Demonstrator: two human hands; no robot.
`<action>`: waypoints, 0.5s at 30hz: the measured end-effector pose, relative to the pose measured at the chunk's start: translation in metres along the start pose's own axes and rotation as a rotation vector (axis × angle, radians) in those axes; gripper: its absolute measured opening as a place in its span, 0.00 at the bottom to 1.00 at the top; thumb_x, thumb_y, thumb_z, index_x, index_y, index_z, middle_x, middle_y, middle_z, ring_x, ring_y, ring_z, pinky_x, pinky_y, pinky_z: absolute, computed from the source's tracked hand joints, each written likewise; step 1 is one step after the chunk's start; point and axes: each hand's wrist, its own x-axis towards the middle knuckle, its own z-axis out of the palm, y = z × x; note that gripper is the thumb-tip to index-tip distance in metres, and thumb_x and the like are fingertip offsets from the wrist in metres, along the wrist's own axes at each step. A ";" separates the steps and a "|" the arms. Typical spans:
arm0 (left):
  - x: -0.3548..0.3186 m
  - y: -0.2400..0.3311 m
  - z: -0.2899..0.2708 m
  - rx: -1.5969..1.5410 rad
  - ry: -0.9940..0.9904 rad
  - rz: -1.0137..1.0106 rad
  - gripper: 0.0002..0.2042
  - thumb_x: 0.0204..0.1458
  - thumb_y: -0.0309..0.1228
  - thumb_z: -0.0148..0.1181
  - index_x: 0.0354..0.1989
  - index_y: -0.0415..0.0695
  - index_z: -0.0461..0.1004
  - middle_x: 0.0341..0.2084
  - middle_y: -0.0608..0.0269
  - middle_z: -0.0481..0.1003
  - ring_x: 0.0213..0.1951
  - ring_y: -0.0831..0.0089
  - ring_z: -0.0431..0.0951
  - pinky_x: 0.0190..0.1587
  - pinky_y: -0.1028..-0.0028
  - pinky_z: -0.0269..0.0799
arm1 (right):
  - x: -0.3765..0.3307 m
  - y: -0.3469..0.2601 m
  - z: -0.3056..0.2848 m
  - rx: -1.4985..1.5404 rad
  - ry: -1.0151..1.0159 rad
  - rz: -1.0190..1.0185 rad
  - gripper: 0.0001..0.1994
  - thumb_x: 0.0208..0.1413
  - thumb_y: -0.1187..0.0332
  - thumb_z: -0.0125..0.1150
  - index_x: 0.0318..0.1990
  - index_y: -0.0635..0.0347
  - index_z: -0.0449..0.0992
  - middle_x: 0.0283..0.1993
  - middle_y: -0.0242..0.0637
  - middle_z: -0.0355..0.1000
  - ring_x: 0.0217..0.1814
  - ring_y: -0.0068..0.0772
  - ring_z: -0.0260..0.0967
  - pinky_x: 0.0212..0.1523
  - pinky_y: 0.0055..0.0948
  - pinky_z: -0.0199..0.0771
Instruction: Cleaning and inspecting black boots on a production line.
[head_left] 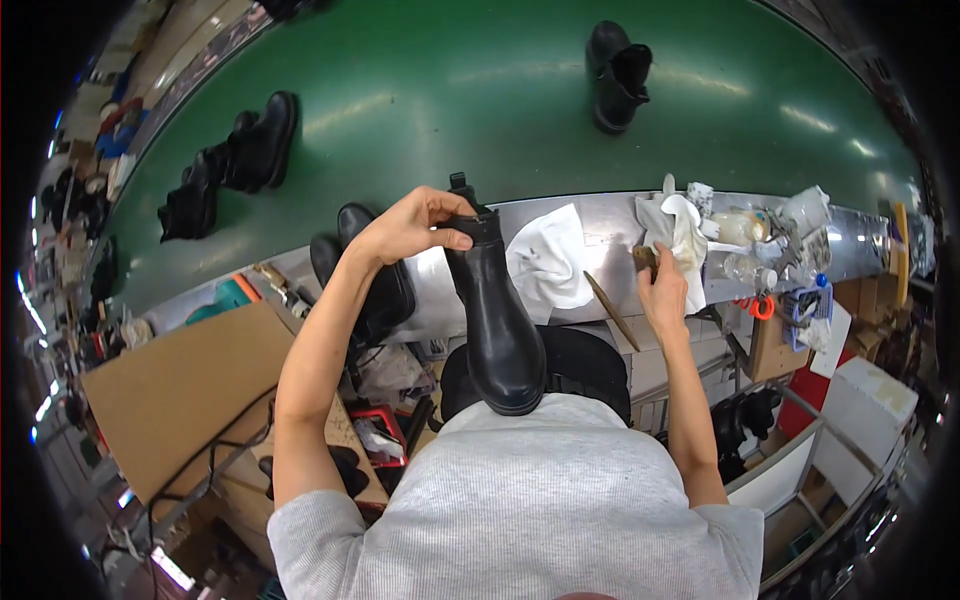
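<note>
Ribbed shirt (pixel 565 490) sits near smooth boot (pixel 495 325) (round-toed).

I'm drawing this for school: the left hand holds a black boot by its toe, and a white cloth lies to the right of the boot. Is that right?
Not quite: the head view shows the left hand holding the black boot by its top, not its toe.
</note>
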 end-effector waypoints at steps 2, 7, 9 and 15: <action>-0.006 -0.005 -0.001 -0.033 -0.008 0.040 0.08 0.47 0.21 0.59 0.36 0.34 0.73 0.31 0.67 0.75 0.33 0.81 0.72 0.39 0.80 0.68 | 0.002 -0.058 -0.017 0.335 -0.048 -0.034 0.20 0.48 0.78 0.48 0.51 0.62 0.65 0.44 0.49 0.67 0.41 0.48 0.68 0.39 0.38 0.72; -0.013 -0.006 0.007 -0.117 0.060 -0.007 0.11 0.48 0.22 0.59 0.40 0.33 0.73 0.33 0.65 0.75 0.36 0.81 0.72 0.42 0.80 0.68 | -0.007 -0.168 -0.007 0.788 -0.089 -0.403 0.15 0.53 0.73 0.51 0.49 0.60 0.67 0.36 0.43 0.66 0.36 0.42 0.68 0.34 0.33 0.70; -0.011 -0.009 0.012 -0.148 0.097 0.010 0.11 0.47 0.22 0.59 0.40 0.33 0.73 0.33 0.64 0.75 0.36 0.81 0.73 0.43 0.80 0.68 | 0.013 -0.186 0.008 0.728 -0.061 -0.497 0.14 0.53 0.73 0.52 0.48 0.60 0.67 0.35 0.44 0.66 0.35 0.44 0.67 0.33 0.34 0.69; -0.027 -0.018 0.018 -0.158 0.238 0.083 0.10 0.47 0.24 0.60 0.39 0.35 0.74 0.32 0.67 0.75 0.35 0.82 0.72 0.42 0.81 0.67 | 0.062 -0.211 0.007 0.750 0.109 -0.505 0.09 0.53 0.72 0.53 0.42 0.62 0.71 0.32 0.44 0.67 0.33 0.46 0.68 0.34 0.34 0.68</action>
